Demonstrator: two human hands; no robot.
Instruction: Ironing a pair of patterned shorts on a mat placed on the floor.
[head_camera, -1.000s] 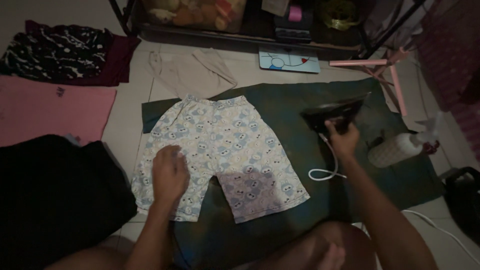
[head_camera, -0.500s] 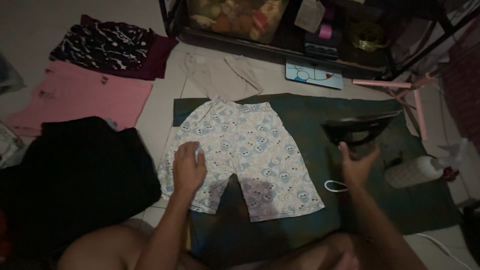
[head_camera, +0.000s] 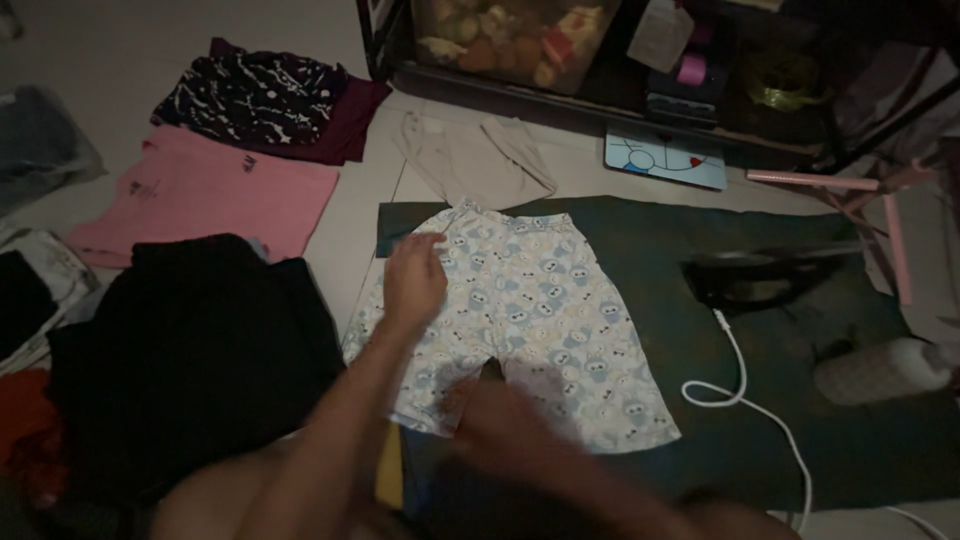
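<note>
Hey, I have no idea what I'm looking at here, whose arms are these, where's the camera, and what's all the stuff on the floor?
The camera sits on a person's head and looks down, so the two bare arms are that person's own. No machine is involved. The left hand rests flat on a pair of patterned shorts near the waistband. The right hand is blurred over the lower edge of the shorts; whether it grips anything cannot be told. The shorts lie on a dark green mat on a tiled floor. To the right on the mat stand a dark iron with a white cord, and a spray bottle. On the left lie a pink garment and a black pile of clothes.
</note>
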